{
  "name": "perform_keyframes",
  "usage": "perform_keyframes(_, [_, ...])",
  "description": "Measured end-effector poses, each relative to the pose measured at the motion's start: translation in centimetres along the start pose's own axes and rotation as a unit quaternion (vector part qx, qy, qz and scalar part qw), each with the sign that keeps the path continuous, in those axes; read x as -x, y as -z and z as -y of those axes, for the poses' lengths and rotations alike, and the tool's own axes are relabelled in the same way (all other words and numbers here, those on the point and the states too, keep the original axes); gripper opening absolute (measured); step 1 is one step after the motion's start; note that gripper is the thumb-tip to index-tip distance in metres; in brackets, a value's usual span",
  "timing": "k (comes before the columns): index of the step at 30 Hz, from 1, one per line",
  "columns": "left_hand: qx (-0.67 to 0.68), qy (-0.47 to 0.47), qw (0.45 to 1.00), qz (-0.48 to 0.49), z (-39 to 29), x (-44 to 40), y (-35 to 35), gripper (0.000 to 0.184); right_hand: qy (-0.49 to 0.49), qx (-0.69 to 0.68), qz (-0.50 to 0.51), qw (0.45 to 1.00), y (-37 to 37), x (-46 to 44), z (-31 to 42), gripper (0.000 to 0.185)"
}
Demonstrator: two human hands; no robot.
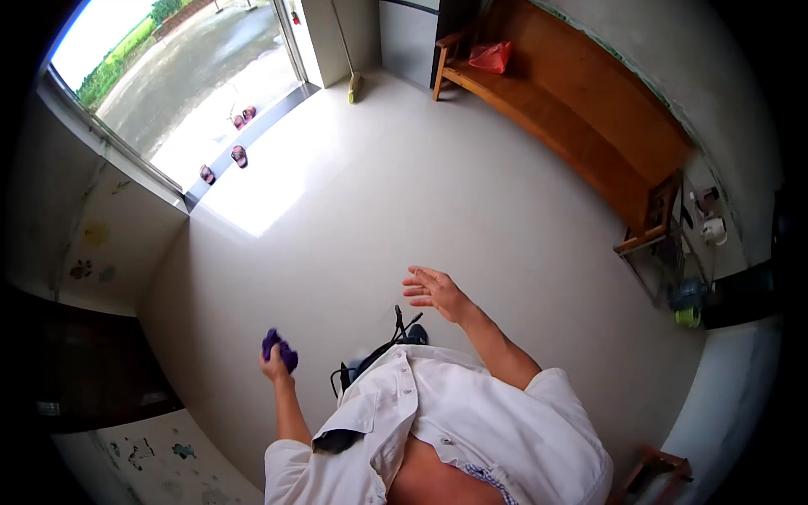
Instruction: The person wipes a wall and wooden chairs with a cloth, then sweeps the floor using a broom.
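A crumpled purple cloth (pixel 280 351) is gripped in my left hand (pixel 273 367), out to the left above the pale tiled floor (pixel 337 227). My right hand (pixel 437 293) hangs in front of my body with its fingers stretched and apart, holding nothing. Below it, black cables (pixel 399 323) stick out near my waist, and one dark shoe (pixel 417 334) shows on the floor. My white shirt (pixel 471 408) fills the bottom of the view and hides my legs.
A long wooden bench (pixel 555 118) lines the right wall, with a red plastic bag (pixel 491 57) on its seat. Sandals (pixel 240 156) lie at the open doorway, upper left. A broom (pixel 353 87) leans near the door. A dark cabinet (pixel 93 362) stands at left.
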State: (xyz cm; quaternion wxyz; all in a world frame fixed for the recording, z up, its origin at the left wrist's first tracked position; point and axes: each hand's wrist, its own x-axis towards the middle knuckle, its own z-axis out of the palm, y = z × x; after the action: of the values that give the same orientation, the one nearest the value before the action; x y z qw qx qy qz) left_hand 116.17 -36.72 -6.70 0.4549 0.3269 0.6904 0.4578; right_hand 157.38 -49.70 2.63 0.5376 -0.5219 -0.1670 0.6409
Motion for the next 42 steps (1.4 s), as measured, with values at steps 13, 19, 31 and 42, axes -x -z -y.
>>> perform_keyframes(13, [-0.059,0.207,0.947,-0.237,7.7,-14.5,-14.1,0.042,-0.095,0.244,-0.384,0.885,21.7,-23.5,-1.2,0.027])
perform_keyframes(19, [0.159,0.115,0.98,-0.035,-8.4,-27.6,-32.1,0.035,-0.339,0.285,-0.391,0.807,23.1,-19.4,-2.8,0.033])
perform_keyframes(31, [0.184,0.148,0.951,-0.2,-12.3,-36.1,-49.9,0.041,-0.263,0.175,-0.369,0.874,33.6,-51.2,14.1,0.027])
perform_keyframes(42, [0.201,0.207,0.888,-0.357,-12.4,-44.7,-60.7,0.038,0.159,0.472,-0.265,0.826,32.0,-95.4,52.1,0.027])
